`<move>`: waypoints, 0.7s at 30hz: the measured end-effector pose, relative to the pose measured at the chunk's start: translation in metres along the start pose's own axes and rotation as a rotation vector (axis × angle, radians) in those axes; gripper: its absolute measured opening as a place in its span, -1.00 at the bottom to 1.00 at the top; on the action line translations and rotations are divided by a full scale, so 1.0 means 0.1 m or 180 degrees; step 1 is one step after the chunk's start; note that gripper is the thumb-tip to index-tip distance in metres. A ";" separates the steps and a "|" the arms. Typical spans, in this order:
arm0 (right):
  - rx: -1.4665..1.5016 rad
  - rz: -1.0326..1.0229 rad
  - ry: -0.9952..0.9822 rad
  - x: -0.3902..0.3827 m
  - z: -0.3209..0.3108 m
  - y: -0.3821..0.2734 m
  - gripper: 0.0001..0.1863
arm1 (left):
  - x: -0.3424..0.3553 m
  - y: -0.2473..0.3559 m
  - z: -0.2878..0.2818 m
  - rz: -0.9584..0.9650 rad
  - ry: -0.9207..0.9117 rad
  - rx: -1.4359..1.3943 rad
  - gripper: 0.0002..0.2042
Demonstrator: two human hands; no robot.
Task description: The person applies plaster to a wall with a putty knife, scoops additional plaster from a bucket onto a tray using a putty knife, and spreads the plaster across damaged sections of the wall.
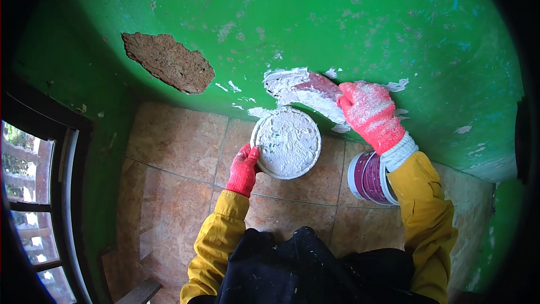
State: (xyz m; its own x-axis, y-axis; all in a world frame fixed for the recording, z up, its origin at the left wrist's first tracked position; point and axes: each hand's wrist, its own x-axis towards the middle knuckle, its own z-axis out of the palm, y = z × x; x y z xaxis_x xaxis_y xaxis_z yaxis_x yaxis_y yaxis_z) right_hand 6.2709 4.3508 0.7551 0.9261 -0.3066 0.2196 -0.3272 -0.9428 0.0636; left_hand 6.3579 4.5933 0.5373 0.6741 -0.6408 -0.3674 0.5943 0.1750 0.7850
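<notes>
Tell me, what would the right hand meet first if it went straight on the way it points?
Likely the white paste on the green wall, reached first by the scraper in the right hand; depth is unclear.

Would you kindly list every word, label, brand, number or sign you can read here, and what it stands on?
None can be read. The purple bucket shows no legible lettering. The round lid in the left hand is coated with white paste, showing no readable text.
</notes>
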 end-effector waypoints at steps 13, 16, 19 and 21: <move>-0.0272 0.0123 0.0093 -0.08 -0.42 0.27 -0.75 | 0.03 0.04 0.03 0.0026 -0.0080 0.0062 -0.72; -0.0315 0.0131 0.0061 -0.11 -0.47 0.27 -0.75 | 0.02 0.08 0.05 0.0009 -0.0033 0.0048 -0.71; -0.0309 0.0127 0.0115 -0.18 -0.53 0.28 -0.76 | 0.01 0.12 0.09 0.0014 0.0021 0.0007 -0.71; -0.0275 0.0157 0.0112 -0.23 -0.57 0.31 -0.77 | 0.02 0.10 0.07 0.0023 -0.0014 0.0007 -0.71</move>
State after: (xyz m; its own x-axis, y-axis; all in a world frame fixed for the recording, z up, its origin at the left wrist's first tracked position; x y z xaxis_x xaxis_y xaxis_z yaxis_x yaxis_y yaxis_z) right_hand 6.2288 4.3366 0.8070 0.9018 -0.3461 0.2587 -0.3886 -0.9114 0.1354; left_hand 6.3620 4.5883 0.5482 0.6765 -0.6428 -0.3595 0.5884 0.1782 0.7887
